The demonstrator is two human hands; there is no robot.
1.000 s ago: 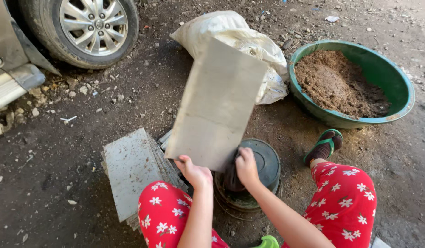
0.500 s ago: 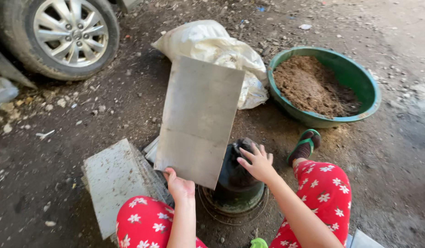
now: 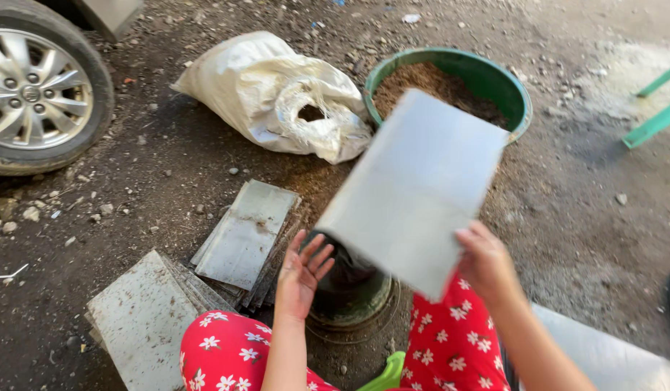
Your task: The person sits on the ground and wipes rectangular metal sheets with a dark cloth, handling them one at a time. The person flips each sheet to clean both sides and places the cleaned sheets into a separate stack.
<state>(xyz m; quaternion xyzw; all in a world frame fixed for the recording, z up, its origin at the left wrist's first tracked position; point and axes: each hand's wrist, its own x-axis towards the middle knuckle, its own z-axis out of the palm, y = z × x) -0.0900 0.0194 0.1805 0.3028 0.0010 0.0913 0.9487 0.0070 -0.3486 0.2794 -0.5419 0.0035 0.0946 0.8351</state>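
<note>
My right hand [image 3: 487, 264] grips the lower corner of a flat grey sheet [image 3: 418, 190], fingers closed on its edge — it hangs tilted above the dark pot [image 3: 349, 279] between my knees. My left hand [image 3: 302, 271] is spread open, holding nothing, fingertips touching the pot's rim beside the sheet's lower edge. Just left of that hand lie stacked grey sheets [image 3: 244, 235]. Beyond the raised sheet sits a green basin of soil [image 3: 451, 90], with a white sack [image 3: 273, 94] beside it.
</note>
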